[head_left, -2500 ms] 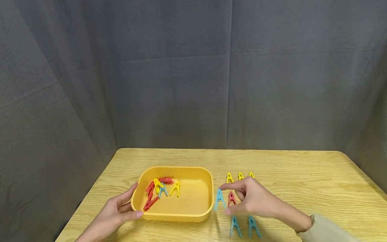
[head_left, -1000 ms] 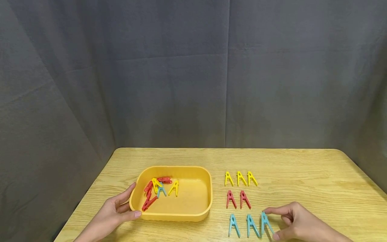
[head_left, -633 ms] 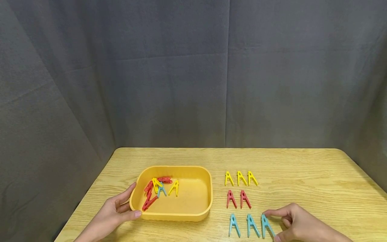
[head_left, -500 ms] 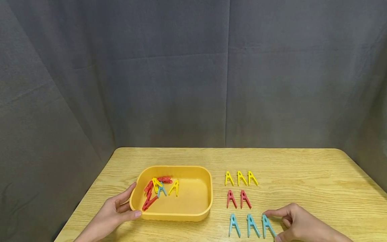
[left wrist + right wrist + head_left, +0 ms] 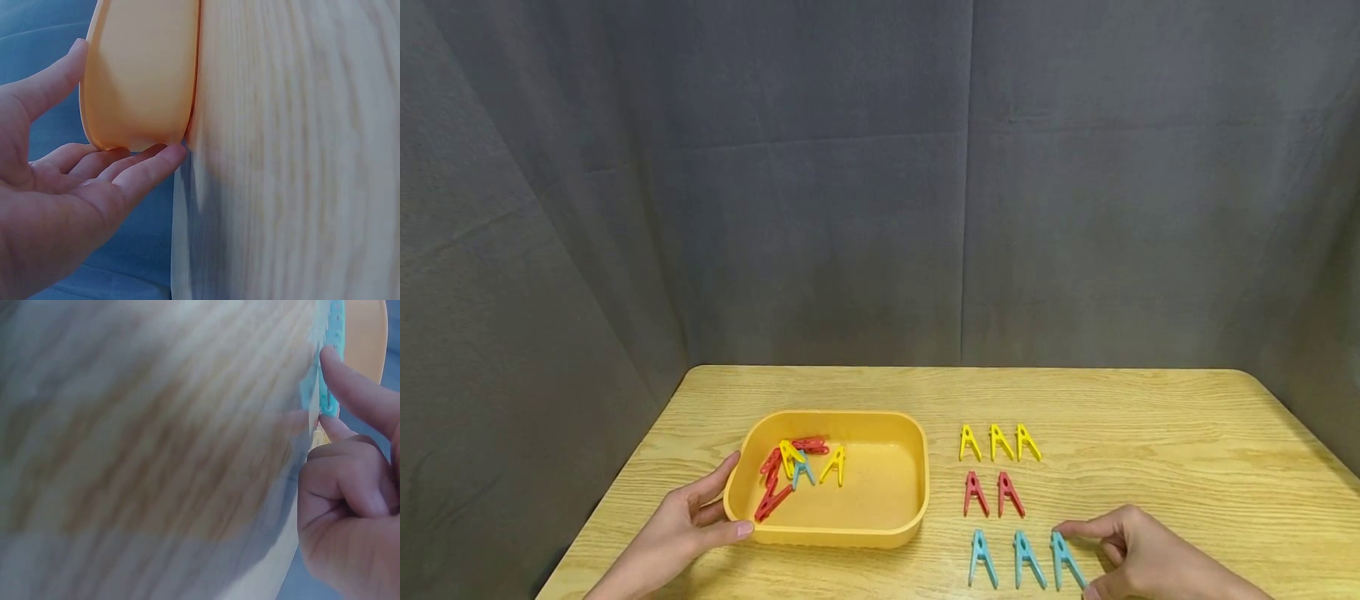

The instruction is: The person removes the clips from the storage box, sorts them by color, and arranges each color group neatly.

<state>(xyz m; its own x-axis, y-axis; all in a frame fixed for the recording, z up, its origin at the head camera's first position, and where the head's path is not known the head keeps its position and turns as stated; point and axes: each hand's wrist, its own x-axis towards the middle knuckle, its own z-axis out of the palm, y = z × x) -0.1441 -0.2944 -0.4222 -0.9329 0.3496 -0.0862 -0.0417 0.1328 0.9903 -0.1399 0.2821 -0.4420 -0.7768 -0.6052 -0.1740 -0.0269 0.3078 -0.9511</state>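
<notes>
Left hand (image 5: 681, 527) loosely spread, thumb and fingertips against yellow tub (image 5: 835, 538) at eight o'clock, right hand (image 5: 1138, 554) pinching blue clothespin (image 5: 1061, 548) between thumb and forefinger, four o'clock of tub, wood-grain bench (image 5: 1157, 442) beneath, grey cloth (image 5: 820, 217) at twelve.

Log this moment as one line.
left hand: holds tub | right hand: pinches rightmost blue clip | yellow clips, red clips: in rows on table

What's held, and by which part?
Right hand: rightmost blue A-shaped plastic clothespin, by top and right tip. Left hand: yellow rectangular plastic tub, by left end.
</notes>
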